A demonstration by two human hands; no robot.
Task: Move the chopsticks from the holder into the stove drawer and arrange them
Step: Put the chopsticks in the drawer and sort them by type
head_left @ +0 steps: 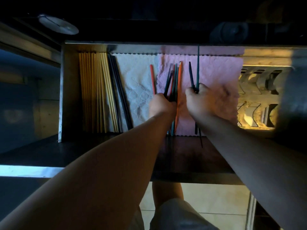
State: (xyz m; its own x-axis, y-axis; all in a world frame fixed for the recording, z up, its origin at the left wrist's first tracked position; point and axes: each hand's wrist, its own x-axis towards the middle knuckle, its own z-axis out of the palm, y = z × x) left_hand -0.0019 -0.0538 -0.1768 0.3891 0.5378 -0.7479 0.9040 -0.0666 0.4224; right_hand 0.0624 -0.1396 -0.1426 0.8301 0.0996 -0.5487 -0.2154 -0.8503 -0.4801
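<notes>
1. Chopsticks fill both my fists: my left hand (162, 103) is closed round a mixed bundle of chopsticks (173, 80), dark, teal and orange, which fan upward over the cloths.
2. My right hand (198, 97) is clenched on two chopsticks, a dark chopstick (191, 75) and a long teal chopstick (198, 63) that rises to the drawer's back edge; their lower ends stick out below my wrist.
3. One red chopstick (152, 78) lies loose just left of my left hand, where the white cloth (136, 80) meets the pink cloth (216, 75).
4. Both cloths line the floor of the drawer (64, 90).
5. Farther left, black chopsticks (119, 93) lie beside a tidy row of yellow chopsticks (93, 93), packed against the drawer's left wall.
6. At the right end sits a pale slotted rack (255, 98).
</notes>
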